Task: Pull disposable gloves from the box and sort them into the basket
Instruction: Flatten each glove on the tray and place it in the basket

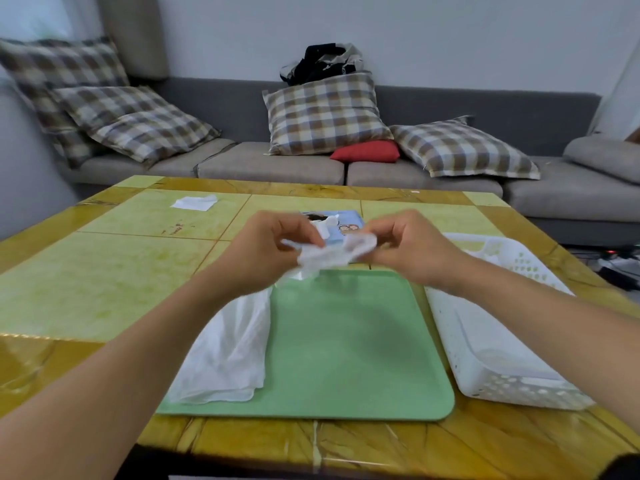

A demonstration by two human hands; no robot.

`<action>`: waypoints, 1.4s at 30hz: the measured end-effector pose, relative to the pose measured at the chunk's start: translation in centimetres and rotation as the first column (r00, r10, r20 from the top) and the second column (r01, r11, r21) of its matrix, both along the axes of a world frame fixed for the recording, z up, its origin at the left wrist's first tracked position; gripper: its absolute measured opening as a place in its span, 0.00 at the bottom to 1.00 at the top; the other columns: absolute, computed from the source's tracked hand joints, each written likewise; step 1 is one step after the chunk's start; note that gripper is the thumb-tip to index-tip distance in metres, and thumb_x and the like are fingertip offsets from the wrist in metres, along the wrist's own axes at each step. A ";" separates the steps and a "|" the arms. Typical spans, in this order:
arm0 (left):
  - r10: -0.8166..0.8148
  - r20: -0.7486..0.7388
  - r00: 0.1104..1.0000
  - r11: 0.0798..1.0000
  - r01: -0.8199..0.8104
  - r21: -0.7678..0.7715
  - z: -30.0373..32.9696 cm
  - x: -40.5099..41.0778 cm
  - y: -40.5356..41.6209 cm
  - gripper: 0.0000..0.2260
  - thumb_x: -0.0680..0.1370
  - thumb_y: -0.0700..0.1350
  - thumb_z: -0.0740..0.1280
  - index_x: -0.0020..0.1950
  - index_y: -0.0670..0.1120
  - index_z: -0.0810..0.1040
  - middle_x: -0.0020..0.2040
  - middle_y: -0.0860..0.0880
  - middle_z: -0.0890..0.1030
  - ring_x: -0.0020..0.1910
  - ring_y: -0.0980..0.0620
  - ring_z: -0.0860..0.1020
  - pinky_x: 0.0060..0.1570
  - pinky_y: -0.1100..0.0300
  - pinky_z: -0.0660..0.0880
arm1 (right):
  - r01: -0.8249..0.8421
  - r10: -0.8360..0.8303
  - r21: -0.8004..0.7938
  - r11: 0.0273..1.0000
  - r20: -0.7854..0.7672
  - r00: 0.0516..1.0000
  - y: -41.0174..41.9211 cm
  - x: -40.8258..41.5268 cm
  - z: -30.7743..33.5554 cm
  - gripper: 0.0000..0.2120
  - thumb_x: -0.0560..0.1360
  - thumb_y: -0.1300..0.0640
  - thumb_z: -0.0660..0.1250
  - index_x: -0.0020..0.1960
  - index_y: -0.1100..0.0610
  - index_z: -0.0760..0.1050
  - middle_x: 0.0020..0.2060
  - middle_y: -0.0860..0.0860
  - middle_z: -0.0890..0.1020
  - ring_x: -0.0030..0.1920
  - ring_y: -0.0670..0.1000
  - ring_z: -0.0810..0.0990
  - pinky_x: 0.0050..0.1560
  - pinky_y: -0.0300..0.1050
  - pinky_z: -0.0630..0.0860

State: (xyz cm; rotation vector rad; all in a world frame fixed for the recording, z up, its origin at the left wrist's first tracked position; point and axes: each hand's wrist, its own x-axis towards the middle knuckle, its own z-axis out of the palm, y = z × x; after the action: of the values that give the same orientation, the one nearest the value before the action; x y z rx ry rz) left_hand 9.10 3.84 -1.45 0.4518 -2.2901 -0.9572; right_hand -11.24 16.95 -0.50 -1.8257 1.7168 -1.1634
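Glove (pixel 327 256), thin clear plastic, crumpled, is pinched between both hands: left hand (pixel 266 252) and right hand (pixel 410 249) w/ fingers curled round its ends. Just behind the fingers, the blue glove box (pixel 346 225). Below them, green tray (pixel 346 348) w/ white cloth (pixel 232 348). Right of them, white basket (pixel 491 344).

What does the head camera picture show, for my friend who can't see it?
Two bare hands, left hand and right hand, pinch a crumpled clear glove above a green tray. A glove box sits behind them, a white basket lies at the right, and white plastic drapes over the tray's left edge.
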 end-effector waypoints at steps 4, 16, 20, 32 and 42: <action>-0.242 0.518 0.820 0.965 0.257 0.043 -4.2 1.3 0.1 0.10 0.73 0.35 0.74 0.45 0.50 0.86 0.43 0.57 0.86 0.44 0.62 0.83 0.48 0.69 0.76 | -0.083 0.303 0.508 0.857 -0.368 0.879 0.7 0.0 -3.5 0.06 0.75 0.59 0.73 0.50 0.53 0.86 0.43 0.46 0.87 0.41 0.43 0.82 0.49 0.45 0.79; 0.049 0.630 0.775 0.969 0.117 -0.219 -4.1 1.2 1.0 0.16 0.70 0.61 0.77 0.50 0.52 0.84 0.44 0.58 0.83 0.41 0.60 0.80 0.47 0.59 0.79 | 0.068 0.258 0.568 0.820 -0.473 0.842 0.1 0.8 -3.0 0.31 0.70 0.39 0.76 0.70 0.46 0.74 0.63 0.41 0.78 0.61 0.44 0.77 0.63 0.46 0.75; 0.270 0.602 0.751 0.928 -0.037 -0.371 -3.1 2.7 -1.5 0.12 0.72 0.56 0.76 0.51 0.53 0.82 0.46 0.56 0.82 0.42 0.58 0.78 0.47 0.57 0.78 | 0.046 0.233 0.424 0.905 -0.583 0.778 -1.0 2.3 -5.4 0.28 0.73 0.41 0.73 0.71 0.46 0.73 0.64 0.43 0.78 0.61 0.45 0.76 0.61 0.45 0.74; 0.132 0.675 0.726 0.984 -0.012 -0.179 -4.3 9.1 -4.0 0.07 0.78 0.53 0.71 0.46 0.51 0.82 0.45 0.57 0.82 0.45 0.56 0.79 0.45 0.61 0.73 | -0.221 0.447 0.417 0.882 -0.589 0.674 -3.7 14.2 -6.7 0.12 0.78 0.52 0.70 0.61 0.51 0.81 0.60 0.49 0.81 0.60 0.51 0.77 0.60 0.53 0.75; 0.124 0.671 0.731 0.991 -0.053 -0.125 -5.2 12.9 -3.9 0.05 0.82 0.52 0.65 0.46 0.57 0.77 0.48 0.59 0.79 0.49 0.54 0.78 0.54 0.54 0.76 | -0.240 0.425 0.407 0.881 -0.460 0.780 -3.5 12.9 -7.3 0.13 0.75 0.49 0.74 0.58 0.51 0.82 0.52 0.42 0.83 0.51 0.42 0.78 0.50 0.32 0.73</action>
State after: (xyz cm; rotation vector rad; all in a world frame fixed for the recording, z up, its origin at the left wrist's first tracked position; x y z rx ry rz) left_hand 22.01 -0.06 -6.64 0.9972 -2.9128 -0.6849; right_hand 1.65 13.49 -7.79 -2.2435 1.6103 -0.1918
